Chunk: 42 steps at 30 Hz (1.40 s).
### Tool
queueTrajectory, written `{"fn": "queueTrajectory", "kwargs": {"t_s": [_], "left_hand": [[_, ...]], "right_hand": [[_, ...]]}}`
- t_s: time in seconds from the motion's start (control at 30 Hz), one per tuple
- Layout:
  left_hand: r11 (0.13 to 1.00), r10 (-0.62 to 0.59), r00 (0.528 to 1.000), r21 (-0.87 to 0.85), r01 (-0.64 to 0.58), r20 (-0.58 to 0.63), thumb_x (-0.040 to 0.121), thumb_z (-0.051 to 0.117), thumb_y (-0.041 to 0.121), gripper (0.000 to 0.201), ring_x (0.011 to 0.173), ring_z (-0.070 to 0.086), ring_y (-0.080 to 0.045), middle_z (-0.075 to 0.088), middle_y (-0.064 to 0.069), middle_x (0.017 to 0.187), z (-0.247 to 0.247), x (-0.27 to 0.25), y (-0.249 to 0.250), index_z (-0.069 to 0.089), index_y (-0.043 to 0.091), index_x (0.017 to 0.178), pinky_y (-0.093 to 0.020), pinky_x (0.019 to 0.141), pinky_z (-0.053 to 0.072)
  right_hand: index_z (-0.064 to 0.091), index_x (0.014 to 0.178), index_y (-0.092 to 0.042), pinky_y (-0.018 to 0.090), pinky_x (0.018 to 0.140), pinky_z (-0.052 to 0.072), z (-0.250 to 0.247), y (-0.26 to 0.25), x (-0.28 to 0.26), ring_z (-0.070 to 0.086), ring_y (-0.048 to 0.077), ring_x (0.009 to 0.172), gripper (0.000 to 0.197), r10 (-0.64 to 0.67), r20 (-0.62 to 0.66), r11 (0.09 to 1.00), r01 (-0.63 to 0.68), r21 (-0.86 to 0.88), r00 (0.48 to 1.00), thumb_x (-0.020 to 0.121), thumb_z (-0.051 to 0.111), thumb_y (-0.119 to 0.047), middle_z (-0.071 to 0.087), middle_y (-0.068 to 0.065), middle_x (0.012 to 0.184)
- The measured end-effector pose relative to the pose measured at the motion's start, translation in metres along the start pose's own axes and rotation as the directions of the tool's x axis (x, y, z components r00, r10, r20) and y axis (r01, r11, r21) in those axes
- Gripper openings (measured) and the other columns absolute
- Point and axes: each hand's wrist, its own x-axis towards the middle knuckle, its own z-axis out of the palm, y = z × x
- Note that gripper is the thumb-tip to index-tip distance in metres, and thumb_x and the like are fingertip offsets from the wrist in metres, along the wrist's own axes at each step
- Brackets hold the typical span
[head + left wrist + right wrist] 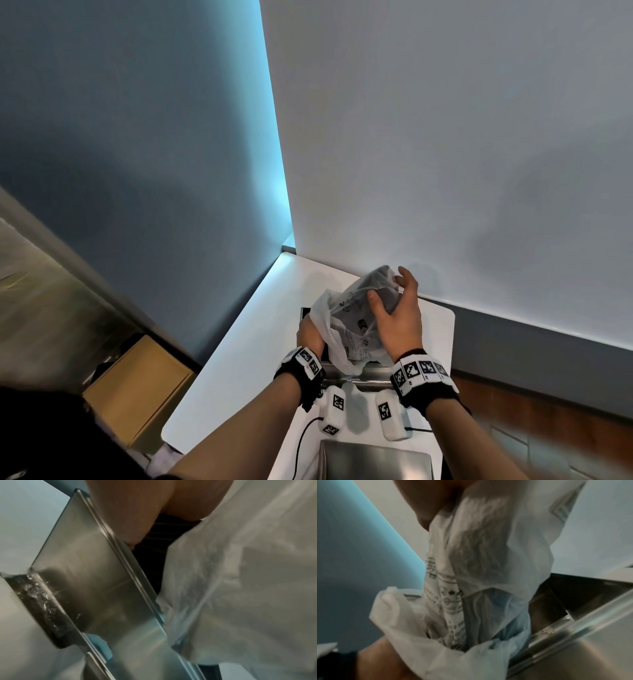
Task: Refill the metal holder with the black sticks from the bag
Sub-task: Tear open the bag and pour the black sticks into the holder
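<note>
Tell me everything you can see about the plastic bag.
The plastic bag is thin, crinkled and milky white with grey print. It is tipped mouth-down over the metal holder. A dark mass shows through its raised end, cupped by the right hand. The left hand is at its mouth, where black sticks show; its grip is hidden.

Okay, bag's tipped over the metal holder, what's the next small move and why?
Probably lift the closed end a little more with the right hand. The bag is held tilted, its mouth down at the metal holder, where black sticks already lie, while a dark bulk still sits high in the bag.
</note>
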Motion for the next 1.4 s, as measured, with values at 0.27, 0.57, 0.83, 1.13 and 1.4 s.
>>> {"fn": "queueTrajectory", "kwargs": {"t_s": [0.27,0.57,0.83,1.13,1.4], "left_hand": [[0.999,0.042,0.999,0.022,-0.042,0.017,0.084,0.059,0.045,0.055,0.109,0.065,-0.042,0.069,-0.022,0.116,-0.003,-0.039,0.026,0.066,0.002,0.118,-0.053,0.103,0.05],[0.995,0.047,0.999,-0.086,-0.048,-0.013,0.094,0.059,0.031,0.027,0.072,0.06,-0.029,0.065,-0.017,0.079,-0.001,-0.032,0.022,0.063,0.005,0.09,-0.035,0.067,0.053],[0.996,0.092,0.995,-0.022,-0.091,0.05,0.1,0.056,0.0,0.012,0.068,0.059,-0.017,0.067,0.011,0.076,-0.007,-0.043,0.025,0.063,0.009,0.095,-0.027,0.071,0.049],[0.998,0.055,0.996,-0.047,-0.052,0.075,0.101,0.052,0.02,0.027,0.062,0.059,-0.024,0.066,-0.003,0.064,-0.007,-0.048,0.035,0.063,0.009,0.079,-0.032,0.066,0.051],[0.992,0.05,0.992,0.111,-0.063,0.119,0.099,0.056,0.022,0.017,0.075,0.062,-0.023,0.065,-0.007,0.087,-0.004,-0.039,0.031,0.061,0.027,0.083,-0.041,0.082,0.054]], "right_hand": [[0.05,0.121,-0.02,0.027,0.088,0.044,-0.001,0.006,-0.001,0.049,0.01,0.106,0.044,-0.059,0.007,0.99,0.059,-0.126,0.998,0.088,0.066,-0.045,0.037,-0.004,0.129],[0.048,0.122,-0.035,0.026,0.087,0.047,-0.002,0.001,-0.004,0.058,0.007,0.103,0.037,-0.115,0.077,0.985,0.124,-0.118,0.99,0.09,0.065,-0.039,0.06,-0.011,0.116],[0.055,0.111,-0.021,0.027,0.082,0.043,0.005,-0.007,0.001,0.053,0.015,0.1,0.031,-0.223,0.098,0.944,0.239,-0.228,0.97,0.091,0.057,-0.045,0.05,-0.005,0.108],[0.05,0.105,-0.017,0.028,0.079,0.04,-0.001,-0.006,0.002,0.051,0.017,0.098,0.025,-0.213,0.165,0.92,0.255,-0.299,0.963,0.096,0.054,-0.04,0.049,-0.003,0.105],[0.042,0.138,-0.027,0.026,0.099,0.04,-0.009,0.003,0.0,0.05,0.011,0.118,0.041,-0.173,0.217,0.958,0.216,-0.189,0.961,0.099,0.053,-0.03,0.05,-0.005,0.129]]}}
